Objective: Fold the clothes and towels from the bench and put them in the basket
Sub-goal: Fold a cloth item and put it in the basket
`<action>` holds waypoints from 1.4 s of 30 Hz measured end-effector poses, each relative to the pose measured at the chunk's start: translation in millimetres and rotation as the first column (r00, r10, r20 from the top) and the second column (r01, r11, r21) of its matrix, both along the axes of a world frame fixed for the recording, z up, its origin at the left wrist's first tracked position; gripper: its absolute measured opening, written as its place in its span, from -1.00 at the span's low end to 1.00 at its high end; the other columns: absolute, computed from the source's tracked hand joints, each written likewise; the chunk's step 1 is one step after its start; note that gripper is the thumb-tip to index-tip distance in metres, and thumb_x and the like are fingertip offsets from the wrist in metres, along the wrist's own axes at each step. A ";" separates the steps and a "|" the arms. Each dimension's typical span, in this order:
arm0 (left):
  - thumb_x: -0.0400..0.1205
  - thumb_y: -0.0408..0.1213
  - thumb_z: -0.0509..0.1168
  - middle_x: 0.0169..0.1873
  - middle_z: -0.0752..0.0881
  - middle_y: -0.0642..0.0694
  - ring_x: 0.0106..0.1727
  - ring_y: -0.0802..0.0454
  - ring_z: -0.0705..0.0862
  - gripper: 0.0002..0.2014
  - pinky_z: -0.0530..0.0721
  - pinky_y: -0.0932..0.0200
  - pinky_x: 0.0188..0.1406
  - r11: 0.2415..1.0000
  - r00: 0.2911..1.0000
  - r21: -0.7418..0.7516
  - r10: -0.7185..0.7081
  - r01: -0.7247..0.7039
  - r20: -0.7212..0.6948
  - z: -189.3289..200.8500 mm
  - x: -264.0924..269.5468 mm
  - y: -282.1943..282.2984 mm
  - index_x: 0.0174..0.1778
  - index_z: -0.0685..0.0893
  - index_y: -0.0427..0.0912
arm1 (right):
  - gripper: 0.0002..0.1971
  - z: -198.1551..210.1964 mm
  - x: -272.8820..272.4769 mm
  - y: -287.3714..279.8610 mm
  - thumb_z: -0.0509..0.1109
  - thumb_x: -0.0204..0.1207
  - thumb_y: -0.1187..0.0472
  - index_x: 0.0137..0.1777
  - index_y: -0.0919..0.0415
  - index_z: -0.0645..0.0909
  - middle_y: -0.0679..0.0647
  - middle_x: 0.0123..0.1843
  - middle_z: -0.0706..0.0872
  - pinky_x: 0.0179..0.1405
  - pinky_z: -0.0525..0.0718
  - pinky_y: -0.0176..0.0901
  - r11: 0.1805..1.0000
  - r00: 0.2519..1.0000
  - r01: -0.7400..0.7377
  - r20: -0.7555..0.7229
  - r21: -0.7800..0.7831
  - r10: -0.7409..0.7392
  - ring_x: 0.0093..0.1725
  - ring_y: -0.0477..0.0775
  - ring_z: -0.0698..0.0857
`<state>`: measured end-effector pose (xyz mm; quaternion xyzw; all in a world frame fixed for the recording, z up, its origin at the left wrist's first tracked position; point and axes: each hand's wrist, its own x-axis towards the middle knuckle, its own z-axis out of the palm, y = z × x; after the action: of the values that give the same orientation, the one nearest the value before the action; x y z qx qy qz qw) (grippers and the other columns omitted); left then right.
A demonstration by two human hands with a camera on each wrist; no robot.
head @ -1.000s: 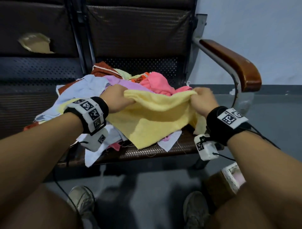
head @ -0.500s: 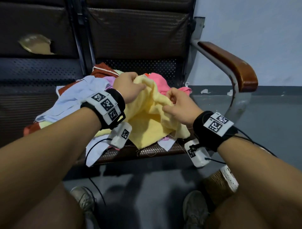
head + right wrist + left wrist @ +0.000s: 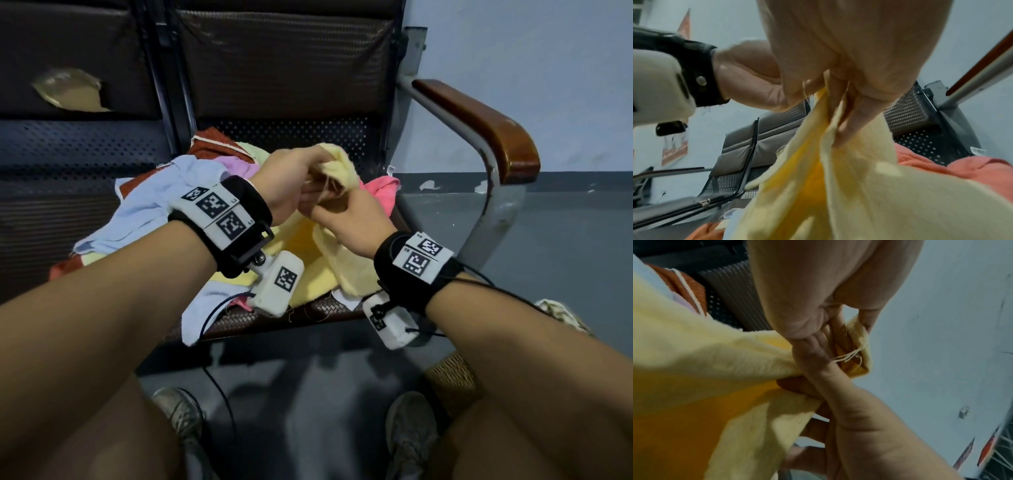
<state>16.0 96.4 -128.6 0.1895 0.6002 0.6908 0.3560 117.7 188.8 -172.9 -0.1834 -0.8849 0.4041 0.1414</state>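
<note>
A pale yellow towel hangs from both hands above the bench seat. My left hand pinches its top corners. My right hand is pressed against the left one and grips the same bunched edge, fingers curled round the cloth. The towel droops in two layers below the fingers. The basket, woven and brown, shows partly under my right forearm on the floor.
A heap of clothes lies on the seat: a light blue garment, a rust-red one, a pink one. A wooden armrest rises on the right. My shoes stand on the grey floor.
The hands, a towel's width apart a second ago, have come together and risen. The yellow towel's corners now meet, so it hangs doubled.
</note>
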 end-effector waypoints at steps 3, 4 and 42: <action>0.66 -0.35 0.31 -0.22 0.74 -0.19 -0.31 0.01 0.76 -0.88 0.76 0.13 -0.19 0.999 0.999 0.032 0.008 -0.007 -0.038 4.2 -1.5 -1.0 -0.03 0.72 -0.33 | -0.69 -0.7 -4.4 -2.3 0.44 0.57 -0.15 -0.10 0.10 0.80 -0.01 -0.20 0.84 -0.10 0.70 -0.01 0.992 0.995 0.090 -0.049 0.085 -0.086 -0.15 0.02 0.77; 0.67 -0.33 0.31 -0.23 0.74 -0.16 -0.31 0.03 0.75 -0.87 0.73 0.18 -0.23 1.000 0.998 0.018 0.010 -0.009 -0.061 4.8 -3.6 -2.1 -0.03 0.73 -0.30 | -0.68 -2.4 -6.0 -2.2 0.41 0.61 -0.10 -0.19 0.13 0.76 -0.01 -0.27 0.80 -0.20 0.62 -0.07 0.989 0.993 0.104 -0.060 0.108 -0.097 -0.25 0.00 0.72; 0.65 -0.40 0.12 -0.56 0.66 -0.15 -0.66 0.05 0.65 -0.79 0.59 0.27 -0.61 0.827 0.852 -0.213 0.486 -0.520 -0.194 -21.9 -60.9 -30.0 -0.26 0.59 -0.28 | -0.54 -10.6 29.4 60.5 0.23 0.71 0.17 -0.48 -0.02 0.33 -0.05 -0.47 0.44 -0.46 0.21 -0.12 0.902 0.976 -0.024 0.207 0.430 -0.072 -0.43 -0.02 0.43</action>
<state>-44.9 66.3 -150.5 0.0215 0.7355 0.6620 0.1426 147.0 249.3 -183.5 -0.2017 -0.9599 0.1745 0.0858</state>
